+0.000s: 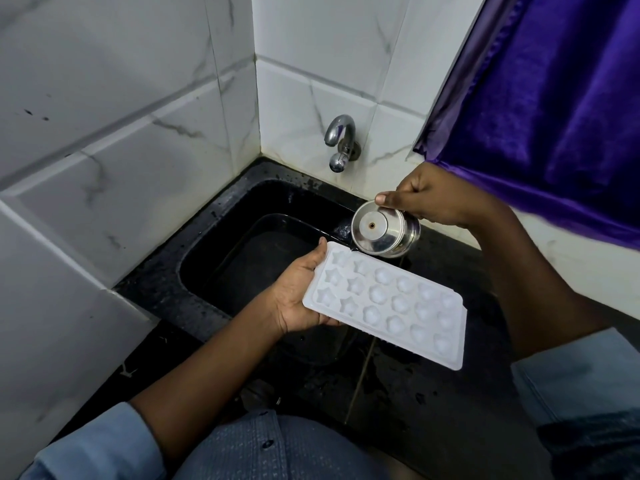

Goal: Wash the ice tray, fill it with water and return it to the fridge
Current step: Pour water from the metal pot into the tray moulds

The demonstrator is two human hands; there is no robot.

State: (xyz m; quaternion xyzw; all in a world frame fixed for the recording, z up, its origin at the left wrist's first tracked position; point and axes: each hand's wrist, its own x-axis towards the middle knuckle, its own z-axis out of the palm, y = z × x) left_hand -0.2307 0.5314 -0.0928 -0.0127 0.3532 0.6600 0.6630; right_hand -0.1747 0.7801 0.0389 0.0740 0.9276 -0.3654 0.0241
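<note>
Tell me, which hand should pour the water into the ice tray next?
The right hand: it holds the steel cup tipped over a corner of the ice tray. The left hand is busy gripping the tray's end.

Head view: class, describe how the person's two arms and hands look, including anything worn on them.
Both arms wear light blue cloth sleeves. The left sleeve and right sleeve are pushed up near the elbows, leaving the forearms bare. The left hand and right hand are ungloved, and no watch or bracelet shows at either wrist.
</note>
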